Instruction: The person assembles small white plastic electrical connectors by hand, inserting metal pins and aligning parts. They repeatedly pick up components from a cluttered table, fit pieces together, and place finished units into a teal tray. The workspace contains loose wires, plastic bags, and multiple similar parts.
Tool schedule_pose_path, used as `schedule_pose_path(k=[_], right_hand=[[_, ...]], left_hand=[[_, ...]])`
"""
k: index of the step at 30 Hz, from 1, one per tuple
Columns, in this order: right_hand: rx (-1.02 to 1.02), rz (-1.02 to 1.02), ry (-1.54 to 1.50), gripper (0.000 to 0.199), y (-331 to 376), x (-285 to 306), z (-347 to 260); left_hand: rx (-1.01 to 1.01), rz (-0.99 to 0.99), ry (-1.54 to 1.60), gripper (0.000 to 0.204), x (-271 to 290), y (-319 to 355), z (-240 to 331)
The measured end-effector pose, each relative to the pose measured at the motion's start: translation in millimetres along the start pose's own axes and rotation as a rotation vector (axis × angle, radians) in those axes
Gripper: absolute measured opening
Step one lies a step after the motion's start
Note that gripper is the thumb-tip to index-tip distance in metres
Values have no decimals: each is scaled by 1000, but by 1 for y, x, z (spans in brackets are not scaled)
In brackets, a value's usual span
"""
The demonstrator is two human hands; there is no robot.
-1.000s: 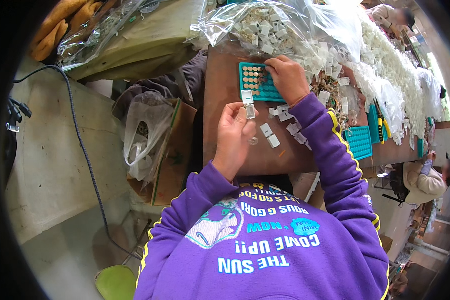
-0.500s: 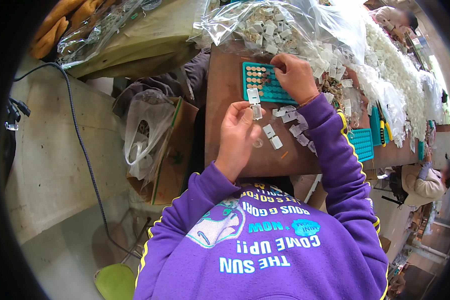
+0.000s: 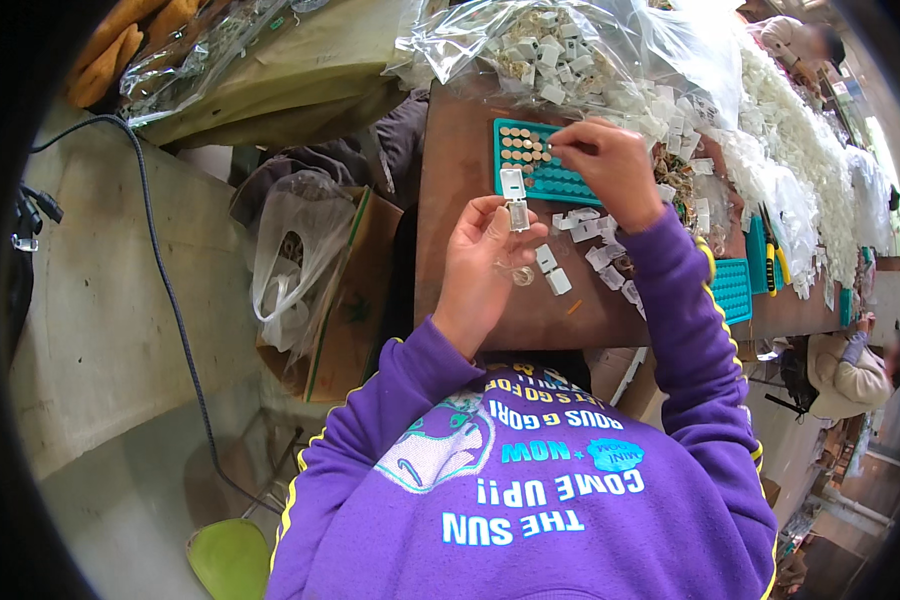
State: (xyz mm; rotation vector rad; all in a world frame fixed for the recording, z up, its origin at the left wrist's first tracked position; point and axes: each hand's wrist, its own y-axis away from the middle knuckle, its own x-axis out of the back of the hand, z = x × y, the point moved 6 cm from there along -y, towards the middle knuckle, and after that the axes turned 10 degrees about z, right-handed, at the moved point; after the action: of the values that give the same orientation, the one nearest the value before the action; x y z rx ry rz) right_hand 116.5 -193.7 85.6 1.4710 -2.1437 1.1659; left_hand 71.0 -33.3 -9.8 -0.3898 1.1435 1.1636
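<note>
My left hand (image 3: 485, 255) holds a small white plastic case (image 3: 515, 200) upright between thumb and fingers, above the brown table (image 3: 460, 170). My right hand (image 3: 610, 165) hovers over a teal tray (image 3: 545, 165) of small round brass-coloured pieces, its fingertips pinched together; whether a piece sits between them I cannot tell. Several more white cases (image 3: 570, 250) lie loose on the table just right of my left hand. Both arms wear purple sleeves with yellow stripes.
Clear bags of white cases (image 3: 560, 45) crowd the table's far side, with a long heap (image 3: 800, 150) to the right. A second teal tray (image 3: 732, 290) lies at the right. A cardboard box with a plastic bag (image 3: 300, 260) stands left. Other people (image 3: 855, 365) sit nearby.
My left hand has lifted the white case a little higher. My right hand has drawn back slightly over the teal tray, fingers pinched.
</note>
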Motion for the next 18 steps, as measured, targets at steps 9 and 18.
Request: schedule_pose_path(k=[9,18], right_hand=[[152,5,9,9,55,8,-64],[275,-47,68,9,62,8,-72]], left_hand=[[-110,2,-77,15,-4,-1,-4],[-84,11,-119,13,-5,1,-1]])
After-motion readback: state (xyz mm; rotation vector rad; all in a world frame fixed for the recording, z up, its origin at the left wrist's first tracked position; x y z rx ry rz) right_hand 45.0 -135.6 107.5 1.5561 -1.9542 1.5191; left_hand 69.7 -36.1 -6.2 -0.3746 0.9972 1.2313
